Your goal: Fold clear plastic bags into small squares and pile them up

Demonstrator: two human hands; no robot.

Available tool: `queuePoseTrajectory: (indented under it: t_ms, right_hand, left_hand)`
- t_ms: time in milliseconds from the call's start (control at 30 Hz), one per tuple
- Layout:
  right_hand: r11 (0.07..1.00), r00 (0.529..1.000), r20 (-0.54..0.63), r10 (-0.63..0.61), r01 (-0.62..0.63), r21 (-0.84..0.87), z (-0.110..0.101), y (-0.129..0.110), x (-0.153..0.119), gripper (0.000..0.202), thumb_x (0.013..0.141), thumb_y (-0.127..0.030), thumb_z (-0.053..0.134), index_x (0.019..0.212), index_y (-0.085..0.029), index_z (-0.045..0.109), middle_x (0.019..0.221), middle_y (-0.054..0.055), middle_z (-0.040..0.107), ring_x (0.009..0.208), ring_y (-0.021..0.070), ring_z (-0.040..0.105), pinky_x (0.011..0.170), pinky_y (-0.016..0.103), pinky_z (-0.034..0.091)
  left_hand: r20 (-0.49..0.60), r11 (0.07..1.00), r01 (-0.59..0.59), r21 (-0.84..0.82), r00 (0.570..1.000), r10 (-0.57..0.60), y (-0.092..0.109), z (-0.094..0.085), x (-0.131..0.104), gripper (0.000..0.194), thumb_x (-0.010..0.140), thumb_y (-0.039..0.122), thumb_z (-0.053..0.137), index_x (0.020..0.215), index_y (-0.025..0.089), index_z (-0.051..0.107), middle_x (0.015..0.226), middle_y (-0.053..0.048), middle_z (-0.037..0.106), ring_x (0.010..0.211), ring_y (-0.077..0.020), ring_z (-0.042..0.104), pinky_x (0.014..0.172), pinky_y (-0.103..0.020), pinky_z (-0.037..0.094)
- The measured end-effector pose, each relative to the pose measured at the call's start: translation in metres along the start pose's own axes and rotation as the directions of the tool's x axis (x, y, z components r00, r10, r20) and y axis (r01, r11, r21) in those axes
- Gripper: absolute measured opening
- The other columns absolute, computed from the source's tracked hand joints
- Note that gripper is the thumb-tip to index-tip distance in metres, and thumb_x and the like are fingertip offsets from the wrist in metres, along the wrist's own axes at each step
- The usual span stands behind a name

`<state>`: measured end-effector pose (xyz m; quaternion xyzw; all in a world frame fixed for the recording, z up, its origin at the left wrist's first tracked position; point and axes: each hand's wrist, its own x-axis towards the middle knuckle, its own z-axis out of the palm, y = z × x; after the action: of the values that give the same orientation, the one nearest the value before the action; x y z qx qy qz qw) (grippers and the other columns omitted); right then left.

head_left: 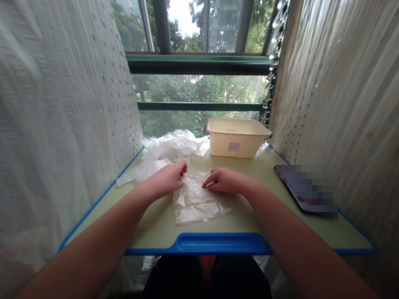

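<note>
A clear, crinkled plastic bag (199, 203) lies flat on the table in front of me. At its upper left edge, my left hand (171, 176) is closed, with the fingers curled and the thumb at the plastic. My right hand (224, 180) rests on the bag's right side; its fingers are stretched out and a little apart, fingertips touching the film. Behind my left hand, a loose heap of thin, whitish plastic bags (174, 143) spreads toward the window, one of them reaching out to the left.
A cream plastic bin (240, 143) with a small label stands at the back right of the pale green table (156, 228). On the right lies a dark phone (305, 191), partly blurred out. The table has a blue rim with a pen groove (221, 241) in front. Curtains hang on both sides.
</note>
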<state>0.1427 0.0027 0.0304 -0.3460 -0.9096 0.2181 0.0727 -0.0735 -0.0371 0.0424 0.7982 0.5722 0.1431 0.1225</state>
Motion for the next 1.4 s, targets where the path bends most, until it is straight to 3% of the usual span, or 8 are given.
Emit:
queuePoseTrajectory:
  t_ms: [133,467,667,800,967,1100,1267,1400]
  right_hand:
    - [0.999,1.0,0.019,0.016,-0.017,0.043,0.0,0.002,0.0,0.026,0.074,-0.028,0.056,0.096,-0.028,0.069,0.073,0.0,0.06,0.061,0.0107,0.05,0.057,0.021,0.035]
    - [0.998,1.0,0.017,0.012,-0.013,0.064,0.002,0.006,-0.001,0.026,0.073,-0.03,0.055,0.095,-0.029,0.069,0.071,-0.001,0.059,0.059,0.0103,0.05,0.056,0.021,0.035]
    - [0.998,1.0,0.018,0.009,-0.01,0.067,0.002,0.005,-0.001,0.026,0.073,-0.031,0.056,0.094,-0.029,0.07,0.071,-0.001,0.06,0.058,0.0102,0.05,0.055,0.021,0.034]
    - [0.998,1.0,0.002,0.013,-0.013,0.056,0.003,0.007,-0.001,0.026,0.071,-0.031,0.057,0.093,-0.028,0.07,0.071,-0.001,0.061,0.058,0.0107,0.05,0.054,0.021,0.034]
    - [0.999,1.0,0.004,0.015,-0.015,0.049,0.001,0.006,-0.001,0.026,0.071,-0.032,0.057,0.093,-0.029,0.07,0.073,-0.001,0.062,0.061,0.0109,0.052,0.057,0.02,0.036]
    - [0.999,1.0,0.015,0.025,-0.025,0.023,0.0,0.003,-0.002,0.027,0.071,-0.029,0.056,0.094,-0.029,0.07,0.072,-0.001,0.062,0.059,0.0101,0.051,0.057,0.02,0.036]
    - [1.0,1.0,0.007,0.013,-0.013,0.009,0.002,0.003,0.0,0.027,0.071,-0.028,0.056,0.094,-0.029,0.07,0.071,-0.001,0.061,0.061,0.0104,0.052,0.057,0.019,0.036]
    - [1.0,1.0,0.005,-0.006,0.006,0.022,0.003,0.004,-0.001,0.026,0.071,-0.027,0.055,0.093,-0.03,0.07,0.071,-0.002,0.062,0.061,0.01,0.052,0.058,0.019,0.036]
  left_hand:
    - [-0.033,0.965,-0.103,-0.24,0.995,0.098,0.006,0.008,0.005,0.029,0.066,0.016,0.052,0.094,0.019,0.047,0.081,-0.002,0.059,0.072,-0.0152,0.058,0.064,-0.027,0.047]
    - [0.024,0.912,-0.239,-0.333,0.965,0.261,0.013,0.007,0.001,0.035,0.07,0.019,0.056,0.104,0.016,0.053,0.095,-0.006,0.062,0.077,-0.0138,0.059,0.07,-0.027,0.05]
    - [0.057,0.872,-0.265,-0.412,0.947,0.315,0.019,0.007,-0.002,0.028,0.076,0.014,0.046,0.102,0.017,0.053,0.096,-0.005,0.062,0.081,-0.0129,0.06,0.074,-0.026,0.048]
    - [0.022,0.849,-0.238,-0.471,0.96,0.281,0.019,0.015,0.0,0.033,0.076,0.013,0.046,0.108,0.018,0.045,0.099,-0.004,0.059,0.075,-0.0113,0.061,0.067,-0.024,0.048]
    - [-0.025,0.926,-0.305,-0.223,0.951,0.308,0.013,0.022,0.008,0.018,0.071,0.02,0.058,0.089,0.018,0.056,0.08,-0.001,0.059,0.073,-0.0138,0.056,0.067,-0.026,0.045]
    - [-0.094,0.939,-0.344,-0.018,0.936,0.34,0.007,0.027,0.012,0.013,0.071,0.028,0.062,0.081,0.02,0.063,0.083,-0.002,0.059,0.081,-0.0169,0.053,0.073,-0.028,0.041]
    - [0.026,0.897,-0.442,-0.018,0.896,0.442,0.005,0.03,0.013,0.015,0.077,0.029,0.057,0.081,0.022,0.07,0.077,-0.002,0.06,0.07,-0.0127,0.054,0.066,-0.023,0.04]
    - [0.063,0.886,-0.462,-0.033,0.884,0.463,0.006,0.029,0.013,0.017,0.078,0.028,0.056,0.083,0.021,0.07,0.078,-0.002,0.062,0.068,-0.0115,0.055,0.065,-0.021,0.04]
